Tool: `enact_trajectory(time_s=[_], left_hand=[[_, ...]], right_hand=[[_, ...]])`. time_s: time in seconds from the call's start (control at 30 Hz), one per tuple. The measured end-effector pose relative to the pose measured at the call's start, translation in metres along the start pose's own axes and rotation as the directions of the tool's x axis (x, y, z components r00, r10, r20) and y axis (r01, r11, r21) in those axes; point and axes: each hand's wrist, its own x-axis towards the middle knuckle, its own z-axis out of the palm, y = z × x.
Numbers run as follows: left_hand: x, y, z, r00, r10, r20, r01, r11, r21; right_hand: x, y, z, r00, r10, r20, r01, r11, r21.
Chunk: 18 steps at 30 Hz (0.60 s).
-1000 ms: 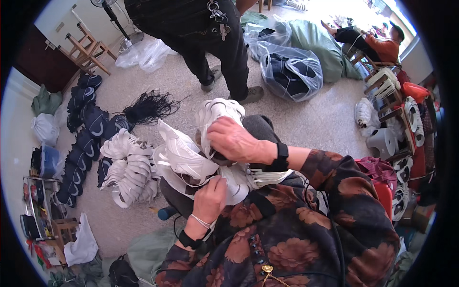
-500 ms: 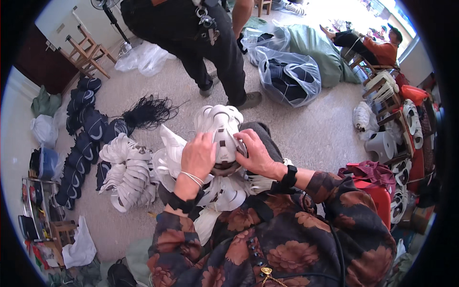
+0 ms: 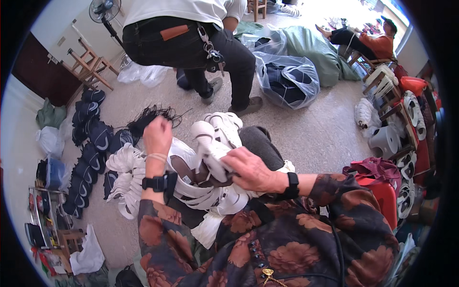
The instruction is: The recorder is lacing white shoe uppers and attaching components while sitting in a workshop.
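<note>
White shoe upper [image 3: 210, 148] sits in right hand [image 3: 252, 171] (left hand [image 3: 158, 135] swung away)

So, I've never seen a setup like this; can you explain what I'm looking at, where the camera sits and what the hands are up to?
There's no machine: these are a person's own bare hands. A wide fisheye camera worn on the head looks down at them, so straight edges bend toward the rim. The right hand grips a white shoe upper above the lap, where other white uppers lie. The left hand is raised; I can't tell whether it holds anything. On the floor, to the left, sit a white pile and rows of dark shoe pieces. Ahead stands another person in dark trousers.
</note>
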Motion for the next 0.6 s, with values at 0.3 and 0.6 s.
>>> enact_trajectory(time_s=[0.3, 0.6], left_hand=[[-0.072, 0.065, 0.010, 0.928, 0.372, 0.026, -0.373, 0.925, 0.070], [-0.125, -0.022, 0.056, 0.917, 0.032, 0.398, 0.003, 0.996, -0.085]], right_hand=[[-0.046, 0.034, 0.007, 0.827, 0.554, 0.099, -0.562, 0.818, 0.120], [-0.004, 0.083, 0.003, 0.926, 0.376, 0.040, -0.378, 0.925, 0.049]])
